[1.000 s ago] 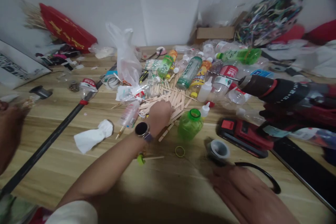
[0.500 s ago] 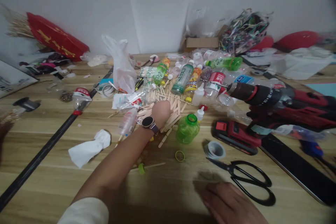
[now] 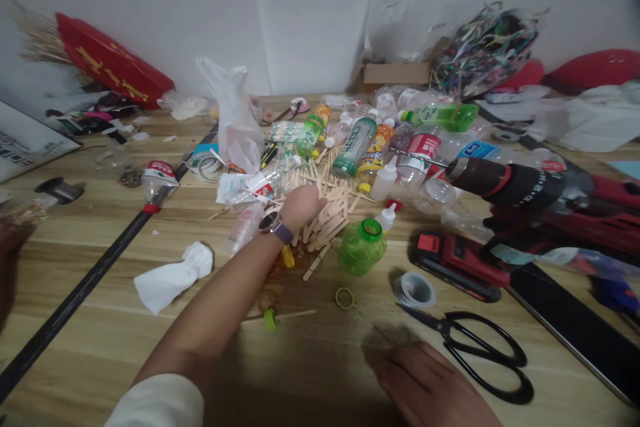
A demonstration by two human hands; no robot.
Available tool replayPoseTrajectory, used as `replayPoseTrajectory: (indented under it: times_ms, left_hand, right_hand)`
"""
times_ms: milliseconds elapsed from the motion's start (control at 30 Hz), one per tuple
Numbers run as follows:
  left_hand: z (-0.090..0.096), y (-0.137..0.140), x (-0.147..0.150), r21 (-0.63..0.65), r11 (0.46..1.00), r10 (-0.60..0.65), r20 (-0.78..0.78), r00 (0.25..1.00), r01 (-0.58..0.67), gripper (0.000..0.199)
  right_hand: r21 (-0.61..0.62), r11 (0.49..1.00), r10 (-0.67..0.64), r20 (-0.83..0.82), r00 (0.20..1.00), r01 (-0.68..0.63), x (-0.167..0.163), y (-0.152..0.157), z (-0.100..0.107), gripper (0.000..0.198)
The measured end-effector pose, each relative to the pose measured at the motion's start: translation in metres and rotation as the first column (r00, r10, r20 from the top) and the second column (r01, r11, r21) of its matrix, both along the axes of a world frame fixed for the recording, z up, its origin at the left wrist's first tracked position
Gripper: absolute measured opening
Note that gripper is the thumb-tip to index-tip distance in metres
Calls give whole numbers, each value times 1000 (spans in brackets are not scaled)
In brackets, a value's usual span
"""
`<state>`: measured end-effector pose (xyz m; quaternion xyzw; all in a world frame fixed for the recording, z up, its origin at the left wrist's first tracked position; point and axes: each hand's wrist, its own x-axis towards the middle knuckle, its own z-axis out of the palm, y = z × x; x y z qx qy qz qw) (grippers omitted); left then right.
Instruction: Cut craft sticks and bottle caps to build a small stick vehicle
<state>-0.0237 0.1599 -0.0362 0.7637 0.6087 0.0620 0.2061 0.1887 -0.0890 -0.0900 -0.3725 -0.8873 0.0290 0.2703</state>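
Observation:
My left hand (image 3: 301, 207), with a watch on its wrist, reaches into the pile of flat wooden craft sticks (image 3: 330, 217). Its fingers curl downward, closed; whatever they hold, if anything, is hidden behind the hand. My right hand (image 3: 425, 380) rests on the table at the bottom, fingers loosely bent and nothing visible in them. Black-handled scissors (image 3: 443, 327) lie just to its right. A green cut bottle (image 3: 363, 253) stands upright to the right of the sticks, with a small yellow-green ring (image 3: 345, 297) lying in front.
A red cordless drill (image 3: 540, 193) stands at the right beside a dark phone-like slab (image 3: 575, 327). Plastic bottles (image 3: 355, 147) crowd the back. A black pole (image 3: 95, 287) with a bottle top crosses the left side, near a crumpled white tissue (image 3: 173, 280) and plastic bag (image 3: 237, 120).
My left hand has shifted slightly left and closer within the sticks, and the hand has turned a little. The right hand stays nearly still; the view has shifted slightly.

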Motion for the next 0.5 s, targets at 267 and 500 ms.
replayPoseTrajectory:
  times_ms: [267, 500]
  left_hand:
    - [1, -3, -14, -319, 940, 212, 270, 939, -121, 36]
    - [1, -13, -27, -185, 950, 306, 418, 855, -250, 36]
  right_hand:
    - [-77, 997, 15, 46, 999, -11, 1, 1, -6, 36]
    - [-34, 999, 28, 16, 999, -27, -6, 4, 3, 39]
